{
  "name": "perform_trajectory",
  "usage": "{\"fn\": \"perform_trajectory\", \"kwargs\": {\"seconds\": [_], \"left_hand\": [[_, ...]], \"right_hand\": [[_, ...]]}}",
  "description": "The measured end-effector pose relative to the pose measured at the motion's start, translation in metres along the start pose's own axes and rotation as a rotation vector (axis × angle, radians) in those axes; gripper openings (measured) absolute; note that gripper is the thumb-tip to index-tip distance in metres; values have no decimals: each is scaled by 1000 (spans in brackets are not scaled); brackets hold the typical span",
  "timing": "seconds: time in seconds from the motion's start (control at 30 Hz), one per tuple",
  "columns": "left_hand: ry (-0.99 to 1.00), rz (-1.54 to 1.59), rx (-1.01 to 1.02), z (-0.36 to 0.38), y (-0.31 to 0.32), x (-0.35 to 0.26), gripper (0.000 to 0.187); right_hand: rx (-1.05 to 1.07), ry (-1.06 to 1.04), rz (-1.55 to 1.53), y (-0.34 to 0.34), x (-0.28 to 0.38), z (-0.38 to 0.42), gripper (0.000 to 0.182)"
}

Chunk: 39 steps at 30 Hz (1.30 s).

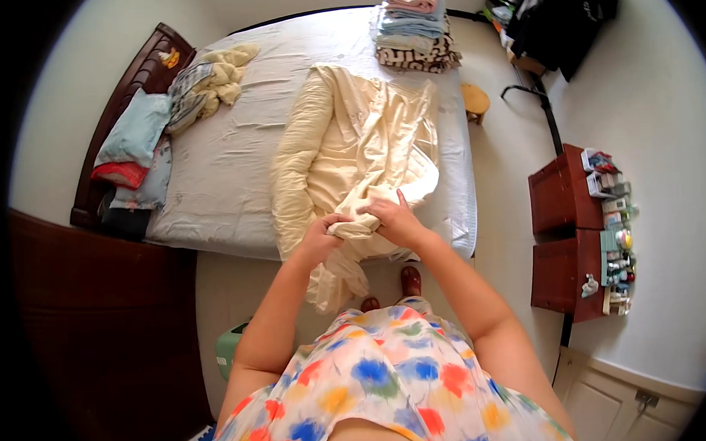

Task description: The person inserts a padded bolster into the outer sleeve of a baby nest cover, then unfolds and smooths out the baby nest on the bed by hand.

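Observation:
A cream duvet cover (365,133) lies in loose folds near the foot of the bed, and part of it hangs over the edge toward the floor. Along its left side runs a thick, puffy cream roll (294,164). My left hand (321,239) is closed on a bunched edge of the cover, with thumb and fingers pinched together. Just to the right, my right hand (396,220) grips the same gathered cloth, its fingers partly buried in the folds. A white quilted patch (422,174) shows beyond my right hand.
Folded textiles (415,28) are stacked at the bed's far right corner. Pillows (136,127) and a crumpled yellow blanket (225,76) lie by the headboard. A wooden stool (475,101) and red-brown cabinets (562,235) stand to the right. A green box (231,348) sits on the floor.

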<state>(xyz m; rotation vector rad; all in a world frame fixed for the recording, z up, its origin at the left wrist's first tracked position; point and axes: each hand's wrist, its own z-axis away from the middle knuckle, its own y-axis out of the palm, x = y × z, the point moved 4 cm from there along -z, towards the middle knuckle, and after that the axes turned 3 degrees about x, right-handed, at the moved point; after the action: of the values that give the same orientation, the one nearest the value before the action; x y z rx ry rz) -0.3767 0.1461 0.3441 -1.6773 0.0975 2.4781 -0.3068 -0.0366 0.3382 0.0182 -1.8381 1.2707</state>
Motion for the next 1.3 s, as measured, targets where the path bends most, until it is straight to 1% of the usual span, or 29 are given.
{"fn": "perform_trajectory", "kwargs": {"seconds": [0.03, 0.1, 0.17, 0.23, 0.27, 0.37, 0.43, 0.47, 0.53, 0.57, 0.63, 0.67, 0.73, 0.77, 0.87, 0.9, 1.0, 1.07, 1.13, 1.17, 1.27, 1.3], "left_hand": [[16, -76, -4, 4, -3, -3, 49], [132, -115, -238, 12, -29, -4, 49], [244, -154, -471, 23, -55, 4, 50], [155, -359, -780, 40, -96, 22, 50], [106, -458, -932, 45, -109, 27, 50], [207, -189, -852, 36, -109, 28, 38], [285, -183, -737, 18, -73, -3, 34], [321, -179, -676, 4, -53, -17, 33], [358, -180, -590, -26, -27, -27, 36], [234, -182, -443, -35, -14, -27, 35], [-4, -182, -141, -32, 18, -56, 33], [22, -111, -74, -29, 30, -68, 33], [72, 24, 63, -22, 53, -82, 34], [106, 80, 48, -20, 57, -84, 35], [164, -64, -327, -25, 39, -64, 35], [254, -262, -419, -21, 41, -77, 42], [343, -670, -587, -25, 74, -82, 53], [237, -663, -587, -35, 79, -65, 54], [83, -432, -606, -37, 78, -61, 45], [84, -289, -624, -37, 73, -58, 33], [144, 185, -464, -45, 62, -41, 21], [125, 286, -460, -45, 65, -45, 19]], "right_hand": [[197, 59, -7, 11, -8, -13, 40], [102, 130, -174, 18, -25, -28, 35], [-9, 192, -382, 6, -39, -35, 29], [-165, 237, -596, -11, -58, -37, 22], [-173, 257, -616, -21, -65, -37, 23], [-120, 267, -741, -35, -84, -36, 23], [-91, 241, -825, -53, -74, -31, 23], [-41, 216, -836, -55, -74, -29, 22], [56, 168, -855, -58, -76, -24, 22], [74, 130, -870, -60, -77, -22, 23], [-23, 196, -850, -61, -92, -17, 23], [-74, 229, -839, -63, -100, -15, 23], [-149, 328, -940, -64, -112, -11, 22], [-190, 378, -991, -64, -117, -9, 23], [-158, 334, -1033, -58, -130, -7, 24], [-148, 332, -1060, -55, -129, -7, 24], [-130, 343, -1110, -50, -121, -12, 23], [-117, 374, -1105, -56, -110, -16, 23], [-80, 339, -1083, -60, -109, -19, 23], [-62, 325, -1071, -62, -110, -19, 23], [13, 280, -967, -71, -111, -20, 27], [34, 215, -915, -78, -105, -21, 31]]}}
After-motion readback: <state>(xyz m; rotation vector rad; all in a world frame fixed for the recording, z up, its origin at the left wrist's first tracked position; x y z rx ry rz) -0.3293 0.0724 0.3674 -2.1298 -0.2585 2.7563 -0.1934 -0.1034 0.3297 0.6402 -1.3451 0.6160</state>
